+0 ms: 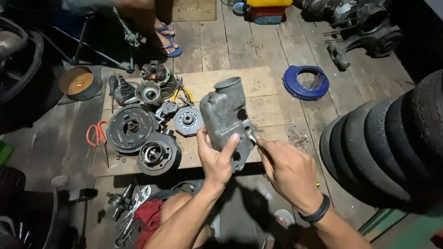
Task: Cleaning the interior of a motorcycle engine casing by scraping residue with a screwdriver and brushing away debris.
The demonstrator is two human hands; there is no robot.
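Fig.: left hand [216,159] grips grey casting [227,117] upright above board [258,92], thumb braced on its face to steady it. Right hand [288,168], fist closed on thin tool [253,138], works casting's side. Loose parts [147,124] lie w/in reach at left.

Head camera, steep downward view, close over floor [221,41].

A repair workshop: engine parts [152,124] and hand tools [127,207] strewn on a plank floor [221,41] beside stacked tyres [387,143].
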